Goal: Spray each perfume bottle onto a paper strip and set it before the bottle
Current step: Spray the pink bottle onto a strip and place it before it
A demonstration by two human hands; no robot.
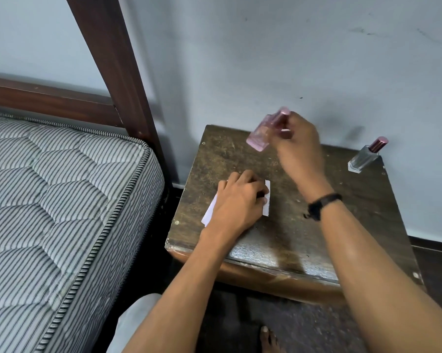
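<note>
Right hand (295,138) grips pink bottle (261,135) aloft, tilted, blurred; left hand (240,200) curls on paper strips (267,200). Judged: pre-spray; next, aim nozzle at strip.

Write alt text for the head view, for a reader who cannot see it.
A person's right hand holds a pink perfume bottle tilted above a worn wooden table, while the left hand rests on white paper strips. A clear bottle stands at the far right corner.
</note>
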